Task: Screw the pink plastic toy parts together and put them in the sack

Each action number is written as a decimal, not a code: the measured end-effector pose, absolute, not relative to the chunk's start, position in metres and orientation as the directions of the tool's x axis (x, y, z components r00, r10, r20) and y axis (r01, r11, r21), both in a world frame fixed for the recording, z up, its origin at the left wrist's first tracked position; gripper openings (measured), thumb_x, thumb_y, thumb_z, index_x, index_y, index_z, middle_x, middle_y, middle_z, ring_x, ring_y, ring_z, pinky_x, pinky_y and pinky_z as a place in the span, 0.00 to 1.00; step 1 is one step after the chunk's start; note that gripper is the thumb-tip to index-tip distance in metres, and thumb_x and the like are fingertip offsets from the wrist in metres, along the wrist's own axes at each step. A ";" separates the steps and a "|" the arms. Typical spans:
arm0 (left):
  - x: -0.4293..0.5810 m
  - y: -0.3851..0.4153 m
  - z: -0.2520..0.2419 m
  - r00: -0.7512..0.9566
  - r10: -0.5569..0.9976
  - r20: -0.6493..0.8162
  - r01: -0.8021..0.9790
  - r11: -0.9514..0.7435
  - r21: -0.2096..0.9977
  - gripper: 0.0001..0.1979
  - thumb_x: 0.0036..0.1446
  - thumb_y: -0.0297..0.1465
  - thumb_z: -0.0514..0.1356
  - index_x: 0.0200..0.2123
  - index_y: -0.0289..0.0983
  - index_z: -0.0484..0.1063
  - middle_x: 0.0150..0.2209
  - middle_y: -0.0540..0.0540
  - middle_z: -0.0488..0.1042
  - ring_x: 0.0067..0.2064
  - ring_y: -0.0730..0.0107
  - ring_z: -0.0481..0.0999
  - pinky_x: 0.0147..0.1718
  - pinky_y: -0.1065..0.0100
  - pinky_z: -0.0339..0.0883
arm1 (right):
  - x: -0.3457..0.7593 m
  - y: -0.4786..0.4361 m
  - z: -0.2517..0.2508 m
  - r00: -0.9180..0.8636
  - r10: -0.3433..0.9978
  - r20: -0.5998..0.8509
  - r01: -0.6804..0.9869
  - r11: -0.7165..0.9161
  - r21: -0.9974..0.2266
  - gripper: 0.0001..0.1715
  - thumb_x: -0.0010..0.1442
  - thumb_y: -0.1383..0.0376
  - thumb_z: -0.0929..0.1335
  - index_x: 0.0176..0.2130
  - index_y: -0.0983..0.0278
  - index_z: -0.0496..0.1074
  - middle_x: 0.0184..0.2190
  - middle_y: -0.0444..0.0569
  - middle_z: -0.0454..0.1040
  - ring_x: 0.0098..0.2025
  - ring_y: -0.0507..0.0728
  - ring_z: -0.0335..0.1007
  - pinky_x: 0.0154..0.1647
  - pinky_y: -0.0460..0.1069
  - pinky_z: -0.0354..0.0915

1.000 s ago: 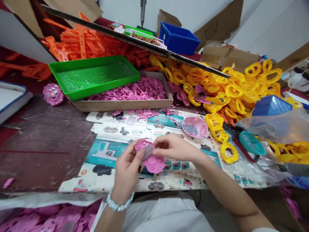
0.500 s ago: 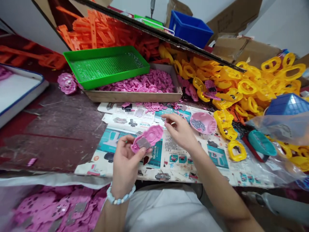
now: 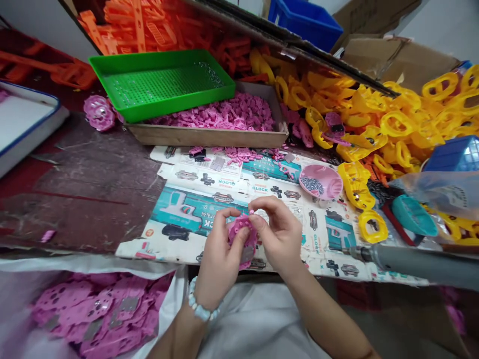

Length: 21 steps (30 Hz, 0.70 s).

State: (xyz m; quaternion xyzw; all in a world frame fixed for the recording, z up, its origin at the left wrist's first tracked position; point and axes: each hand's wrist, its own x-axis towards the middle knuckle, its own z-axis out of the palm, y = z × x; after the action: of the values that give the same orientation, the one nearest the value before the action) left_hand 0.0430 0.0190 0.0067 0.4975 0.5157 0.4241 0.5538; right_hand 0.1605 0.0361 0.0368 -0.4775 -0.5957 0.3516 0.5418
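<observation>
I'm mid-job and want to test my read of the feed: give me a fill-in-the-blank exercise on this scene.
1. The pale-blue beaded bracelet circles the ____ wrist.
2. The left hand's ____ lies across the scalloped pink plastic piece.
3. Of the two hands, the ____ one is nearer the round pink plastic bowl.
4. The rectangular green plastic tray overlaps a shallow brown box of small ____ parts.

Missing words: left; thumb; right; pink.

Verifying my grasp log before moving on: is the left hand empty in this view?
No, the left hand holds a pink piece over the printed cardboard, with its thumb across the piece.
</observation>
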 end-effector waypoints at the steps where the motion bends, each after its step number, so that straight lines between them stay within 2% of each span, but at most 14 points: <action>1: 0.042 0.018 0.007 0.095 0.985 -0.144 0.042 0.141 0.989 0.12 0.63 0.38 0.52 0.47 0.40 0.59 0.39 0.46 0.72 0.35 0.68 0.74 0.35 0.66 0.69 | 0.165 0.036 0.040 -0.021 0.946 0.322 0.230 0.318 -0.920 0.11 0.59 0.73 0.66 0.40 0.59 0.71 0.35 0.45 0.71 0.41 0.52 0.69 0.44 0.50 0.65; 6: 0.034 0.015 0.009 0.111 0.990 -0.082 -0.003 0.083 0.997 0.08 0.64 0.36 0.51 0.43 0.40 0.60 0.37 0.48 0.70 0.35 0.71 0.73 0.34 0.71 0.68 | 0.183 0.039 0.065 -0.248 0.893 0.374 0.401 0.446 -0.800 0.13 0.60 0.75 0.63 0.40 0.61 0.71 0.39 0.49 0.70 0.43 0.53 0.68 0.43 0.49 0.66; 9: 0.032 0.017 0.012 0.151 0.987 -0.053 0.000 0.054 0.999 0.06 0.63 0.34 0.54 0.42 0.40 0.65 0.35 0.51 0.72 0.34 0.74 0.73 0.33 0.74 0.67 | 0.190 0.045 0.077 -0.431 0.821 0.373 0.468 0.557 -0.685 0.15 0.60 0.78 0.62 0.41 0.64 0.71 0.37 0.49 0.70 0.40 0.51 0.68 0.40 0.46 0.66; 12: 0.032 0.018 0.014 0.134 0.991 0.026 0.081 -0.038 0.996 0.06 0.61 0.30 0.56 0.42 0.42 0.71 0.37 0.54 0.76 0.37 0.76 0.75 0.35 0.78 0.67 | 0.194 0.052 0.082 -0.540 0.792 0.285 0.513 0.579 -0.634 0.11 0.59 0.76 0.63 0.41 0.66 0.69 0.34 0.48 0.71 0.37 0.50 0.67 0.38 0.45 0.65; 15: 0.031 0.017 0.017 0.105 0.990 0.099 0.199 -0.118 0.973 0.08 0.60 0.27 0.56 0.42 0.41 0.72 0.37 0.55 0.78 0.35 0.79 0.76 0.34 0.81 0.66 | 0.194 0.056 0.083 -0.591 0.769 0.244 0.527 0.597 -0.604 0.05 0.60 0.75 0.64 0.36 0.67 0.68 0.32 0.48 0.71 0.35 0.51 0.67 0.37 0.45 0.64; 18: 0.031 0.016 0.021 0.116 0.973 0.199 0.331 -0.226 0.916 0.09 0.60 0.25 0.55 0.42 0.38 0.73 0.34 0.53 0.79 0.31 0.78 0.77 0.30 0.80 0.65 | 0.194 0.057 0.083 -0.647 0.724 0.241 0.508 0.645 -0.571 0.08 0.61 0.75 0.62 0.34 0.67 0.69 0.32 0.49 0.71 0.35 0.51 0.67 0.36 0.45 0.64; 21: 0.030 0.016 0.024 0.153 0.947 0.282 0.408 -0.320 0.855 0.09 0.60 0.25 0.54 0.41 0.34 0.72 0.31 0.51 0.78 0.29 0.76 0.77 0.27 0.78 0.64 | 0.192 0.056 0.086 -0.652 0.733 0.195 0.551 0.635 -0.542 0.08 0.61 0.75 0.63 0.33 0.67 0.69 0.32 0.49 0.71 0.34 0.51 0.66 0.35 0.45 0.63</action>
State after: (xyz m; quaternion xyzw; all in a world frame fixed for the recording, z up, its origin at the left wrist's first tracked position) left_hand 0.0304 0.0164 0.0245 0.6909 0.4904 0.4276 0.3152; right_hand 0.1922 0.0561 0.0856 -0.3643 -0.8809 0.2235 0.2032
